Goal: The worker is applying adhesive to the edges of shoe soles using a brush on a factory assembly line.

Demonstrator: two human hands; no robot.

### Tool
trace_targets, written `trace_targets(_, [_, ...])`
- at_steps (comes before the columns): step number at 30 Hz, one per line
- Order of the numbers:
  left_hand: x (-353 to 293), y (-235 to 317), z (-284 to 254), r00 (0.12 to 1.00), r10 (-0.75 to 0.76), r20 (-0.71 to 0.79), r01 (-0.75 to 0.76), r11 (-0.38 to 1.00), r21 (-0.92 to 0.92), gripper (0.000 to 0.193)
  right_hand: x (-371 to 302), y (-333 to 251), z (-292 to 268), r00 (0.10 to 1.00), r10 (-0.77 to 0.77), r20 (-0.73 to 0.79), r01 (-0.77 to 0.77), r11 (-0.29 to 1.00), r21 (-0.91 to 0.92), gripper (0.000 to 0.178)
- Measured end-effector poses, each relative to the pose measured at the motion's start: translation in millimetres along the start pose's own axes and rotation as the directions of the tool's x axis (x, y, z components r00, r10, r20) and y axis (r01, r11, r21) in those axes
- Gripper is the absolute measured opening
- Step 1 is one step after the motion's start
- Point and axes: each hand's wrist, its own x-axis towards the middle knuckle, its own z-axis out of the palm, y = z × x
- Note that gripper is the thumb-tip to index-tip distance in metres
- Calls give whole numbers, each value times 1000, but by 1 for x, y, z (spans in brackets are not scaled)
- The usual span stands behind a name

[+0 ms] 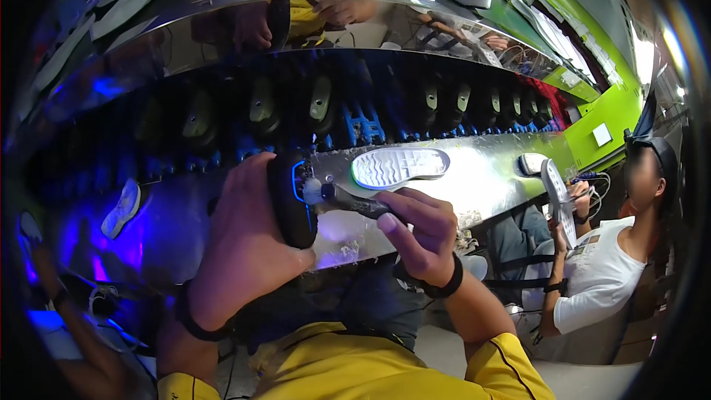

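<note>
Black shoe [291, 209], long axis roughly upright

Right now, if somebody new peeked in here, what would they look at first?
Probably the white shoe sole lying on the metal bench, just above the picture's middle, beside a bright glare. Then the middle, where the left hand holds a dark shoe piece with a bright blue line and the right hand holds a brush. At the upper right, a bright green frame pops out too.
</note>
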Motion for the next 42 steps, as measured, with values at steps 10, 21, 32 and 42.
trace_targets(10, [28, -33, -31, 980, -138, 141, 161, 973, -166, 88, 10, 28, 66, 993, -3, -121, 20, 990, 139, 24])
trace_targets(21, [35, -72, -35, 964, -154, 218, 201, 957, -209, 108, -19, 51, 99, 989, 62, -134, -41, 987, 156, 23])
trace_targets(32, [-2, -142, -4, 994, -93, 65, 107, 958, -268, 106, -57, 48, 84, 929, 361, -76, -340, 918, 203, 25])
trace_targets(42, [-70, -82, 15, 982, -157, 106, 171, 489, -855, 104, -39, -7, 38, 832, 537, 138, -542, 738, 402, 32])
